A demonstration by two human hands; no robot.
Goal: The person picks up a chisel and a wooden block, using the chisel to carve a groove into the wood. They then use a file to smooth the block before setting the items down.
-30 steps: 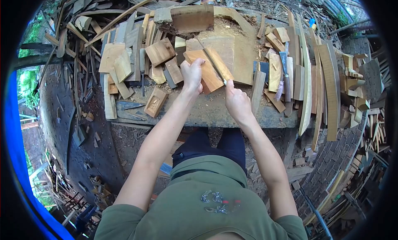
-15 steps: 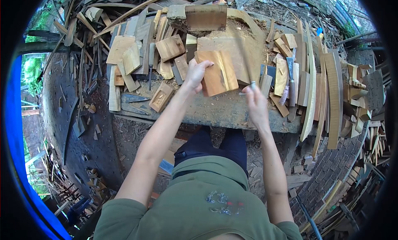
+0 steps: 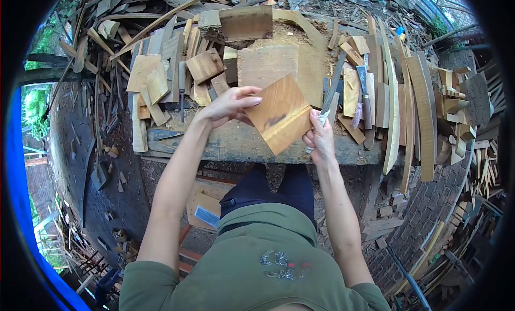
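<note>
A square wooden board [image 3: 281,112] with a pale streak along its lower side is tilted over the front of the workbench [image 3: 241,150]. My left hand [image 3: 228,104] has its thumb and fingers at the board's left edge, gripping it. Closed around the whitish wrapped handle of a long flat-bladed tool [image 3: 335,80] is my right hand [image 3: 320,136], its thumb right at the board's right corner. The dark blade points away from me, up past the board. Behind the board, a flat wood block [image 3: 268,67] lies on the bench among sawdust.
An upright wooden piece [image 3: 246,24] stands at the bench's back. Offcuts [image 3: 205,66] crowd the left, beside a thin tool with a grey handle [image 3: 182,77]. To the right lie a knife-like blade [image 3: 362,80] and long curved strips [image 3: 393,107]. Scrap wood surrounds the bench.
The board has turned and come lower, nearer my body. My right hand has moved in to its right corner, with the blade still in it. My left hand has shifted to the board's edge.
</note>
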